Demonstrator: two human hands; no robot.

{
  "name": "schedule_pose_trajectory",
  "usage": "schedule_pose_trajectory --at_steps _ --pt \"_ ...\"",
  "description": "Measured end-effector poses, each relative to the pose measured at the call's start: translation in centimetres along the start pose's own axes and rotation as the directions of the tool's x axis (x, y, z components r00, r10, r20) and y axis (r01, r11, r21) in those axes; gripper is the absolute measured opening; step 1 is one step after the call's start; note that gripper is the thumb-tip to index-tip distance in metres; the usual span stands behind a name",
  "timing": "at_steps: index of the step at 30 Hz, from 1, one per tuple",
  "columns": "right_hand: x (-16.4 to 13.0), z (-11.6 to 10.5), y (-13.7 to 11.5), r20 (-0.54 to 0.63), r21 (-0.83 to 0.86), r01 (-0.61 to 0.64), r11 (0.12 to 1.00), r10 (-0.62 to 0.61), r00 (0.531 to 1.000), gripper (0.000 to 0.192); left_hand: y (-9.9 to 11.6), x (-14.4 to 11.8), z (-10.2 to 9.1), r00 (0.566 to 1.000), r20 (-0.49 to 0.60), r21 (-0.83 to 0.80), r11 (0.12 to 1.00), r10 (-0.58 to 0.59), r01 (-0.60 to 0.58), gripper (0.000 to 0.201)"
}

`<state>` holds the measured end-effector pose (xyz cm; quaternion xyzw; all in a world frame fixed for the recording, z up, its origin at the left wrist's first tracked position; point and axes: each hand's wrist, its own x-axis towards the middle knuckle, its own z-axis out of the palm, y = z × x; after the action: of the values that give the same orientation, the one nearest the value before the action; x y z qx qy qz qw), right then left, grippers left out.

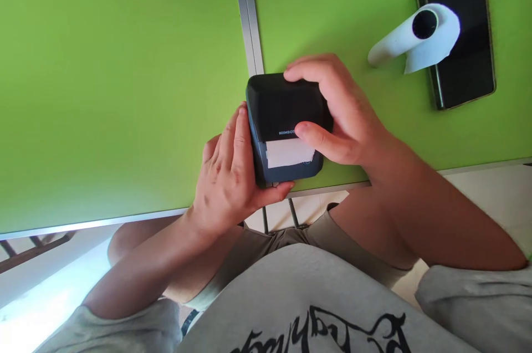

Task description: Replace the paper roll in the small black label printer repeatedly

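Observation:
A small black and dark-blue label printer (286, 103) marked NIIMBOT sits at the front edge of the green table, over the metal seam. A strip of white label paper (290, 153) sticks out of its front slot. My left hand (226, 175) is wrapped along the printer's left side, the thumb at its front edge. On the other side my right hand (336, 109) grips the printer, fingers on the far top edge and thumb on the lid beside the lettering. The printer's right side is partly hidden by that hand.
To the right, a black phone (463, 37) lies on the green table (124, 92). A partly unrolled white paper roll (393, 40) rests partly over it. A metal strip (249, 15) runs across the tabletop. My legs are below the table edge.

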<state>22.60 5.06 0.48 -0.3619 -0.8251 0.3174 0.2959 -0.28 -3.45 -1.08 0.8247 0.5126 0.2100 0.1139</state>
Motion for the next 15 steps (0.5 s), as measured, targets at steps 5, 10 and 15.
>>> schedule_pose_trajectory --at_steps 5,10,15 --pt "-0.16 0.15 -0.09 -0.001 0.005 0.005 1.000 -0.005 1.000 0.049 0.10 -0.13 -0.09 1.000 -0.024 0.050 0.999 -0.003 0.005 0.117" --pt "-0.42 0.50 -0.60 -0.056 0.012 -0.167 0.986 0.167 0.984 0.050 -0.13 -0.08 -0.32 1.000 -0.010 0.067 0.998 -0.020 0.021 0.116" --pt "-0.44 0.86 -0.77 -0.099 0.011 -0.156 0.988 0.156 0.983 0.046 -0.22 -0.06 -0.58 0.999 -0.010 0.054 0.998 -0.032 0.032 0.113"
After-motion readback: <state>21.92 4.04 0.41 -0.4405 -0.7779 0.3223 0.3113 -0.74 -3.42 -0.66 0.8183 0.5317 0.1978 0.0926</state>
